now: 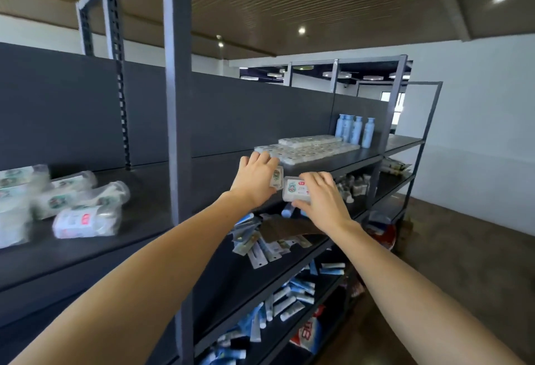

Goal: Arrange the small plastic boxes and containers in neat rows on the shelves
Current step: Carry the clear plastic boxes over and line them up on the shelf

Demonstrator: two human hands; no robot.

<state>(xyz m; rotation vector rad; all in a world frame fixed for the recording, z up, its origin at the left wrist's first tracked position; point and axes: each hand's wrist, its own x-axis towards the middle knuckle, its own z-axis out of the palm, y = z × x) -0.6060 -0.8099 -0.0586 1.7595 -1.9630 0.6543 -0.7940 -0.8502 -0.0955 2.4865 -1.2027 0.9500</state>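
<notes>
Both arms reach forward over the front edge of the top shelf (162,191) of a dark metal rack. Left hand (254,179): fingers curled, pinching a small plastic box (276,177) that stands on edge, printed face turned toward the right hand; grip pressed on the box's sides, fingertips partly hidden behind it. Right hand (324,195): fingers and thumb curled around a second small box (296,189), white with a red label patch at its upper edge, held tilted just above the shelf's front edge. The two boxes sit just beside each other; contact between them cannot be resolved. Further along the same shelf, toward its right end, rows of flat boxes (307,149) lie in a tidy block, with a shorter second layer on top near the back panel. Light blue bottles (354,130) stand upright at the right end of that block, against the back. At the left end of the shelf, wrapped packs (86,218) lie loosely, blurred. The shelf below carries scattered flat sachets (260,249), and the lower tiers carry jumbled blue-and-white tubes (292,295). A grey upright post (178,104) stands at the front edge, left of the hands.
</notes>
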